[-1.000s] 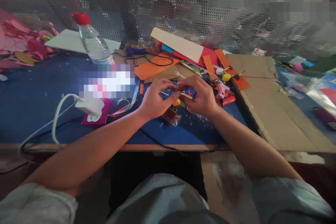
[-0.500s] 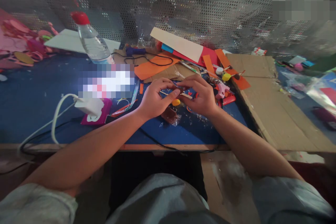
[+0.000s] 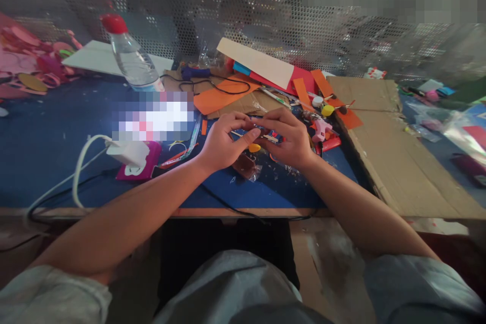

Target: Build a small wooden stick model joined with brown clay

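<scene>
My left hand and my right hand meet above the middle of the blue table. Thumbs and fingertips of both are pinched close together around something small and dark that the fingers mostly hide. Its kind cannot be made out. Below them lies a brown piece in clear plastic. A yellow piece shows just under the left thumb. Small scraps and thin pale sticks are scattered behind and under the fingers.
A pink glue gun lies right of my hands, with a cardboard sheet beyond. Orange sheets and a blue tool with a black cord lie behind. To the left are a bottle and a purple power block with a white charger.
Both hands stay together in nearly the same place, with only slight finger movement. The small thing between them is now even less visible. The view has shifted very slightly.
</scene>
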A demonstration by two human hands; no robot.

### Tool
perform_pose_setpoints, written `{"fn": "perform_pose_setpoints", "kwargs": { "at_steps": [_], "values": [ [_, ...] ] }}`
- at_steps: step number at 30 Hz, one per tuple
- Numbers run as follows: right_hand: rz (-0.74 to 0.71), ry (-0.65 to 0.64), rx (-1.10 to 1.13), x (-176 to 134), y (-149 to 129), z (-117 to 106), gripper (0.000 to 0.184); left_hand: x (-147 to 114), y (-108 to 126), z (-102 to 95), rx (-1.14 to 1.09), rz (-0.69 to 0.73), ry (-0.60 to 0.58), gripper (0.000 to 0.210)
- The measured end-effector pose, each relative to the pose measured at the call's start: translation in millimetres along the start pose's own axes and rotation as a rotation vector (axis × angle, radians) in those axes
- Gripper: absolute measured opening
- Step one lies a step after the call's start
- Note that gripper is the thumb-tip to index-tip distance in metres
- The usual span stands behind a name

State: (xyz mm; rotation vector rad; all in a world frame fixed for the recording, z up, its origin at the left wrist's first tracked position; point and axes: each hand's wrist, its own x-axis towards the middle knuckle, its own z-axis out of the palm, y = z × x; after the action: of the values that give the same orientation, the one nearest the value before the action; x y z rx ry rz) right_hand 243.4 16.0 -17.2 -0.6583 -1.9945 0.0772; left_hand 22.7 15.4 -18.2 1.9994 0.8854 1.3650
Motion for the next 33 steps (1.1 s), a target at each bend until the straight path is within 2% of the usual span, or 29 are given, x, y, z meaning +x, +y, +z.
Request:
{"fn": "perform_pose_setpoints", "kwargs": {
  "at_steps": [4,10,15,26,30,33],
  "values": [
    [-0.071,0.050,0.033,0.3,2.3,2.0,0.025,-0.5,1.0,-0.1,-0.012,0.002,-0.019,0.024],
    [-0.086,0.056,0.033,0.8,3.2,3.3,0.035,0.4,4.0,-1.2,0.003,-0.001,-0.031,0.019],
    [-0.097,0.079,0.007,0.0,2.9,4.0,0.025,0.5,4.0,-1.5,0.017,0.024,-0.026,0.022],
    [-0.110,0.053,0.007,-0.2,2.6,3.5,0.026,1.5,5.4,-3.4,0.048,0.035,-0.074,0.023],
    [-0.122,0.039,0.000,-0.7,2.8,3.4,0.032,0.8,4.9,-3.0,0.064,0.027,-0.076,0.016],
    [-0.124,0.021,-0.014,-0.8,2.5,2.6,0.028,0.4,5.3,-2.8,0.061,0.042,-0.070,0.012]
  ]
}}
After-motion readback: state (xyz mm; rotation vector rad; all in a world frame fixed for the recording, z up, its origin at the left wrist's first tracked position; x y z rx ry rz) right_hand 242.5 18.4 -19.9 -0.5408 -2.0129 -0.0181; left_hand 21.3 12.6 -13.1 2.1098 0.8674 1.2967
